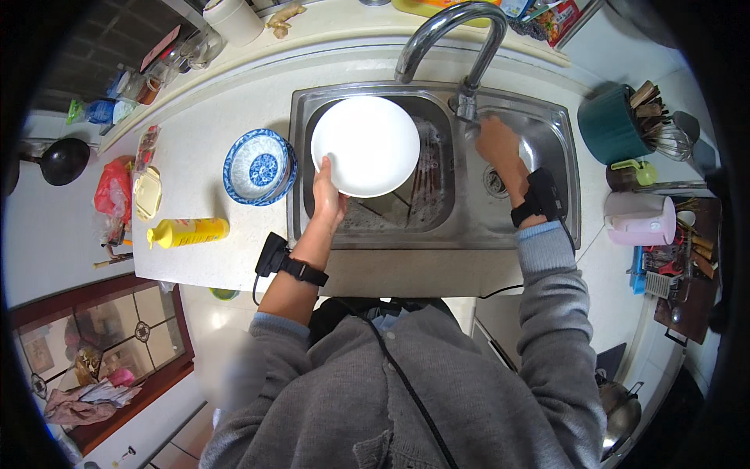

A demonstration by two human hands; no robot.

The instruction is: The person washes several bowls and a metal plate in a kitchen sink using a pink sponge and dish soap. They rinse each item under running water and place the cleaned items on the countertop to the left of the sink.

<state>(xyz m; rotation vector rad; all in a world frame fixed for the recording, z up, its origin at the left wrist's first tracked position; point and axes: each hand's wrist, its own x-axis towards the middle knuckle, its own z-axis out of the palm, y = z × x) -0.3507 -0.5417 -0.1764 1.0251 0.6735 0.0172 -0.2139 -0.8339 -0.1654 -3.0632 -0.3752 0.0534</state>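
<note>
My left hand (328, 195) grips the near rim of a round white plate (366, 145), holding it tilted over the left basin of a steel sink (437, 234). My right hand (498, 144) is stretched over the right basin just under the spout of the curved chrome tap (445, 31), fingers curled; I cannot tell whether it holds anything. Both wrists wear black strapped devices.
A stack of blue patterned bowls (258, 166) sits on the white counter left of the sink. A yellow bottle (190, 231) lies near the counter's front edge. At the right stand a teal utensil holder (609, 125) and a pink jug (639, 219).
</note>
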